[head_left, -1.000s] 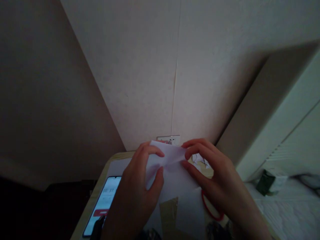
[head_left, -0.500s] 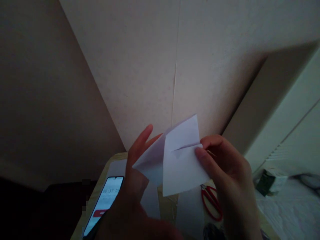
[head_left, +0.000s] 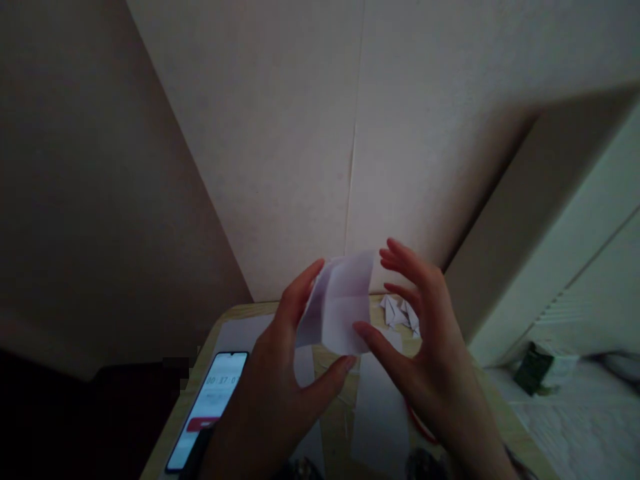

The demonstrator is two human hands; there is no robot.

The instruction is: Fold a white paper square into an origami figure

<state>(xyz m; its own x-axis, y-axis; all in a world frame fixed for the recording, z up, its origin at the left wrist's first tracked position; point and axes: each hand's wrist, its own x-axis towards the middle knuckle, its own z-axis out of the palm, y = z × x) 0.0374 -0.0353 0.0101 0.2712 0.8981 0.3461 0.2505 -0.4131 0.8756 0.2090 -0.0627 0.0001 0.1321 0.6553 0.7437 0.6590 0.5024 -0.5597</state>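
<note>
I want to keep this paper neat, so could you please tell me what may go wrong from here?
The creased paper might slip or bend: the fingers of the right hand stand off it, only the thumb overlapping it. The left hand and its wrist partly hide the phone, which could perhaps get nudged.

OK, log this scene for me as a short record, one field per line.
held up: creased white paper, above wooden table
left hand: fingers at paper's left edge, thumb by its lower edge
right hand: thumb overlapping paper's front, other fingers spread
phone: table's left side, screen lit
folded paper pieces: table's far side
red loop: partly hidden by right hand
</note>
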